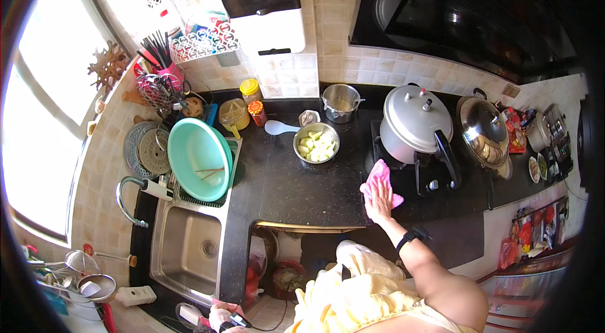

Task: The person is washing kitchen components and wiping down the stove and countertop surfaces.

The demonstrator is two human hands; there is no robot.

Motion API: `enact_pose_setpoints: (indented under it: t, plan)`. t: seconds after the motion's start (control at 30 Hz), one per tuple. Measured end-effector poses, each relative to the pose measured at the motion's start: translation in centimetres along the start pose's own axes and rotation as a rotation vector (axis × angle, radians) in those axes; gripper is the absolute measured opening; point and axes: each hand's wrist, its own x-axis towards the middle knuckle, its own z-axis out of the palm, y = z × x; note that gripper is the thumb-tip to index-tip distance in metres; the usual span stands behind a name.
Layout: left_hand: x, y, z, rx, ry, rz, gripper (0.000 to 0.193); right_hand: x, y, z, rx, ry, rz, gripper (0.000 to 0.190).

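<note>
My right hand (379, 200) presses a pink cloth (379, 176) onto the black surface at the left edge of the gas hob, fingers spread over it. Just beyond the cloth, a silver pressure cooker (416, 120) with a black handle stands on the hob. What looks like my left hand (220, 316) is at the bottom edge, by the sink's near corner and beside some pink material; it is partly cut off, and its grip is unclear. Left of the cooker, a steel bowl (316, 161) holds peeled, pale green pieces.
A turquoise basin (191, 163) leans over the draining side of the steel sink (186, 250). A white rice paddle (280, 128), a steel pot (341, 108), jars and a yellow-lidded container stand along the back. A lidded wok (482, 132) is right of the cooker.
</note>
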Motion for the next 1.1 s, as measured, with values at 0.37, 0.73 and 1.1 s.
enact_pose_setpoints:
  t: [0.37,0.73,1.1]
  plan:
    - [-14.7,12.5,0.1,0.889,0.000,0.286,0.016,1.6,-0.1,0.6,0.139,-0.171,-0.154,0.053]
    - [1.7,28.6,11.6,-0.416,-0.339,0.431,0.022,2.8,0.6,-0.1,0.206,-0.282,-0.311,0.064]
    - [-7.3,44.4,37.7,-0.326,-1.002,0.325,0.064,3.1,-0.7,-1.6,0.182,-0.297,-0.215,0.064]
